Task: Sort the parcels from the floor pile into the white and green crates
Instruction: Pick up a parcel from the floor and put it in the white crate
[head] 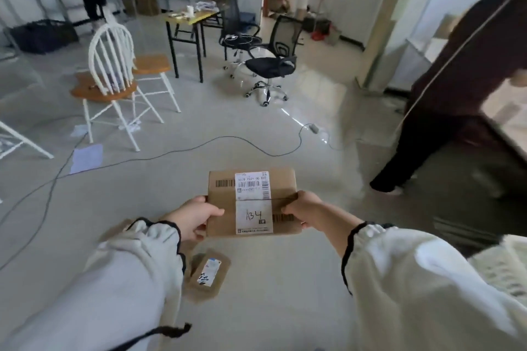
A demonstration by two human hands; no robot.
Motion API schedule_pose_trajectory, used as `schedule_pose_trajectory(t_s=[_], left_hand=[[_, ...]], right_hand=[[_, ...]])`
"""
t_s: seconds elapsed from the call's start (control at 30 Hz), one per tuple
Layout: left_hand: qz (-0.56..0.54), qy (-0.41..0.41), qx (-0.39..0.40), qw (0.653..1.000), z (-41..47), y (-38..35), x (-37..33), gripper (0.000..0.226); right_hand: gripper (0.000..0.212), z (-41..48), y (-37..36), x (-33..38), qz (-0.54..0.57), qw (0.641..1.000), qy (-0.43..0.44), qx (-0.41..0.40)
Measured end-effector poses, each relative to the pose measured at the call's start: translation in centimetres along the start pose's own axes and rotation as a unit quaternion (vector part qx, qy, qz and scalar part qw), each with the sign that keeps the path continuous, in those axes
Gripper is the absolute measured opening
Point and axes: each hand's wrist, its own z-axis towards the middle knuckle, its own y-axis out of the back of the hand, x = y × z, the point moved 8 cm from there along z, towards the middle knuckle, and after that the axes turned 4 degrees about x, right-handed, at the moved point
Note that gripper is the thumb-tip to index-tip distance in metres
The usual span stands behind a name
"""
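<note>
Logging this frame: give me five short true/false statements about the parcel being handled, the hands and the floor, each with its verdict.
1. The left hand and right hand both have a grip on one cardboard box. True.
2. The handwriting on the box reads B12. False: its label reads A34.
3. A flat brown parcel lies on the floor below the held box. True.
4. A green crate stands in view. False: no crate shows in this frame.
5. Nothing but parcels lies on the floor. False: a dark cable runs across it.
</note>
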Motion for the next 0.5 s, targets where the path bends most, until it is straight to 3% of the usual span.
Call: schedule_pose_trajectory(t_s=[0.23,0.5], left_hand=[[0.155,-0.069,0.110,0.979,0.7,-17.6,-10.4,0.032],[0.266,-0.133,0.289,0.910,-5.9,-48.1,-15.5,0.032]], right_hand=[[0.029,-7.6,14.0,-13.3,0.141,0.979,-0.067,-0.132],[0.026,-21.6,27.3,-35.2,0.293,0.901,-0.157,-0.279]])
